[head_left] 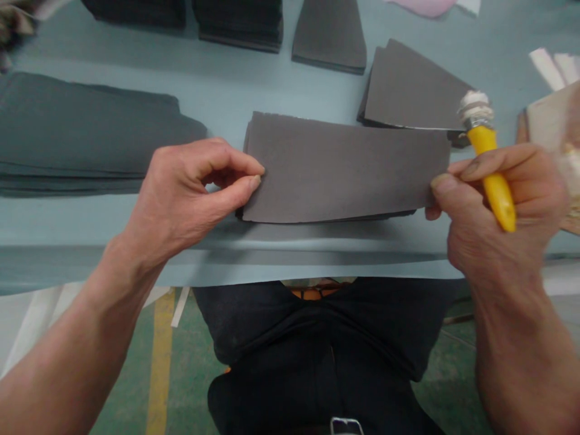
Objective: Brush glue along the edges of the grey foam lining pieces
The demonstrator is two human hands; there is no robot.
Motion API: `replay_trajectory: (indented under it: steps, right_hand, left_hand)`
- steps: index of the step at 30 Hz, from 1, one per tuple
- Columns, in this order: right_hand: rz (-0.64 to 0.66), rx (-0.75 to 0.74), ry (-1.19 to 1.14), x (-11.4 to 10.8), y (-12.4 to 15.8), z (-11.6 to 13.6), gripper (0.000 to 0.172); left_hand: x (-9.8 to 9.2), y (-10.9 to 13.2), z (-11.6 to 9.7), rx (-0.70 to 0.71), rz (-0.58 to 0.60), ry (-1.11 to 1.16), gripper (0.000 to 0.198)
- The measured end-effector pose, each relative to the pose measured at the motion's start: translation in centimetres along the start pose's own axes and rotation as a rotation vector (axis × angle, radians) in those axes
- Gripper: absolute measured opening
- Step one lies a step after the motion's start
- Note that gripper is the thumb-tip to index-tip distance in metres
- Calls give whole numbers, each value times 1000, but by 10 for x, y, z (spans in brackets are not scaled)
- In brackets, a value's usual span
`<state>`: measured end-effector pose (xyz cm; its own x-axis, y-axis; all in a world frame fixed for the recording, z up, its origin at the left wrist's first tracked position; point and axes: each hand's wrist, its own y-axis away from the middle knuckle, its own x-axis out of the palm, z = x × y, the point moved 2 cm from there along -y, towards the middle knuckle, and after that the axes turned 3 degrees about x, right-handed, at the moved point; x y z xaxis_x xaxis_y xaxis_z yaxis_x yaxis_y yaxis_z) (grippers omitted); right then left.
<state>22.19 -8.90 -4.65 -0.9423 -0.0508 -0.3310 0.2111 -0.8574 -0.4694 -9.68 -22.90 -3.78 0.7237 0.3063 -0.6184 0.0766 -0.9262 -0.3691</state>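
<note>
A long grey sheet (344,169) lies on top of a thin stack near the front edge of the blue-grey table (226,96). My left hand (190,193) pinches the sheet's left end between thumb and forefinger. My right hand (493,211) pinches the sheet's right end with thumb and forefinger. The same hand also holds a yellow-handled brush (489,163), its whitish wrapped head pointing up and away from me.
Stacks of dark grey cut pieces lie around: a wide pile (81,139) at left, a slanted pile (408,90) at back right, and others (328,33) along the far edge. A wooden board (550,118) sits at right. My dark-clothed lap (326,350) is below the table edge.
</note>
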Motion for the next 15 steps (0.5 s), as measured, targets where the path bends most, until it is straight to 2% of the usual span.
replay_trajectory:
  steps: [9, 15]
  right_hand:
    - [-16, -17, -50, 0, 1, -4, 32]
    - [-15, 13, -19, -3, 2, -5, 28]
  left_hand:
    - [0, -4, 0, -104, -9, 57, 7]
    - [1, -3, -1, -135, -3, 40, 10]
